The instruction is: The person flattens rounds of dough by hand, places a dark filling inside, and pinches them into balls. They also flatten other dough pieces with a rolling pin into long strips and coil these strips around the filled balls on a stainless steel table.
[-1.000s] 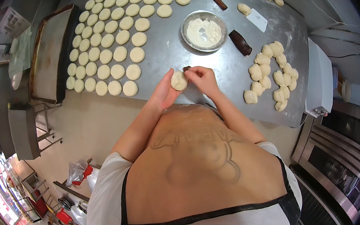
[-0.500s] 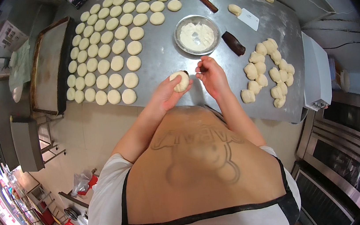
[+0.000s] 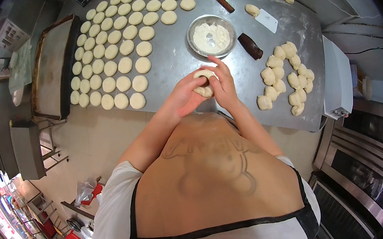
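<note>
Seen from above, both hands, left [image 3: 184,94] and right [image 3: 223,85], cup and pinch a dough ball [image 3: 204,82] just over the steel table [image 3: 178,85], near a flour bowl [image 3: 211,37]. The dough looks soft, light and slightly sticky, best held gently around its sides. Rows of flattened rounds [image 3: 113,57] lie to the left.

You hold a pale, round dough ball [image 3: 205,83] in both hands, just above the metal table.

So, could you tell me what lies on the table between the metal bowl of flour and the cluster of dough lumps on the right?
In the head view, a dark brown stick lies between the metal bowl and the dough lumps; otherwise bare steel table.
</note>
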Action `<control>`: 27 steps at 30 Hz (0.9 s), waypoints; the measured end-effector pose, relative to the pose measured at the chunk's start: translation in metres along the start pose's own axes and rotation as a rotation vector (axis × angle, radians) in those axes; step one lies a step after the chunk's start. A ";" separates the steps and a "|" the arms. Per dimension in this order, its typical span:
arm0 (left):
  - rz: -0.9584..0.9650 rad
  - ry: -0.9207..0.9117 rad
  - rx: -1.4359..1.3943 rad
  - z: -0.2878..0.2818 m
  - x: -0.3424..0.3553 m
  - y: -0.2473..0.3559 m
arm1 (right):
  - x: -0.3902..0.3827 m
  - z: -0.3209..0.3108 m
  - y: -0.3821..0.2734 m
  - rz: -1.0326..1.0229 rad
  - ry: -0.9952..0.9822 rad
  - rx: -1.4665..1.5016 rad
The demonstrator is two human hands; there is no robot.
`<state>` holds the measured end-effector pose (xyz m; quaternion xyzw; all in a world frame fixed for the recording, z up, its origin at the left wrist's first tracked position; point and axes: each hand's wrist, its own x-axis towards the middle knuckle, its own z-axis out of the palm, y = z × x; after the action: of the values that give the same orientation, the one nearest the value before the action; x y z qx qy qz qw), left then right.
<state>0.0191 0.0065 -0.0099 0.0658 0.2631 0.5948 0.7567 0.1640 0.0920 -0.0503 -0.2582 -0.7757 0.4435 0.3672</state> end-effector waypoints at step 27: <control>0.312 0.328 0.086 0.031 0.014 -0.023 | 0.035 0.024 -0.034 -0.083 0.093 -0.201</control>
<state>0.0560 0.0192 0.0024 0.0404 0.3944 0.6954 0.5993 0.1210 0.0894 -0.0162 -0.2818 -0.8084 0.3356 0.3929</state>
